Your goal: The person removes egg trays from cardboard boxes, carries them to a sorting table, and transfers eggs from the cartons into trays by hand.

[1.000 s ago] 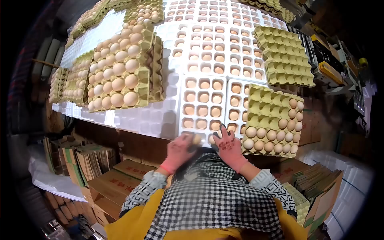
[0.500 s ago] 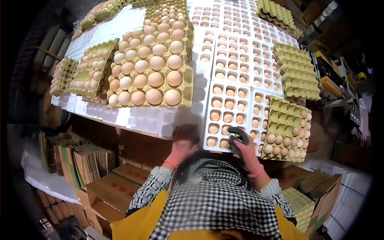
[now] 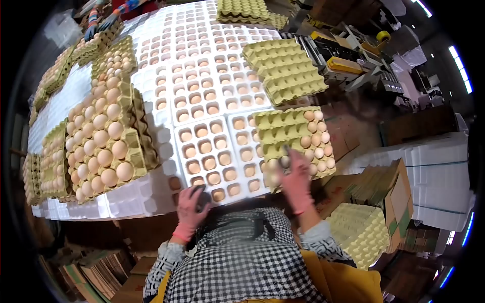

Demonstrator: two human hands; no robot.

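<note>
My left hand (image 3: pixel 190 208), in a pink glove with dark finger parts, is at the near left corner of a white foam tray (image 3: pixel 178 151) with eggs in its square cells. Its fingers are curled, and whatever lies within them is hidden. To the right, my right hand (image 3: pixel 295 183), gloved alike, reaches over a yellowish pulp egg tray (image 3: pixel 277 119). Its fingers are bent down among the eggs there and blurred, so a grip cannot be made out. Eggs (image 3: pixel 319 152) fill the right side of that tray, while several hollows at its upper left are bare.
A stack of egg-filled pulp trays (image 3: pixel 139 129) stands left. Pulp trays without eggs (image 3: pixel 285 70) lie beyond the right hand. A co-worker's gloved hands (image 3: pixel 107 22) are at the far left. Cardboard (image 3: pixel 389 202) and more pulp trays (image 3: pixel 358 230) sit below right.
The view has swung right. My right hand has moved from the foam tray to the pulp egg tray. My left hand has come from beside the apron to the foam tray's corner.
</note>
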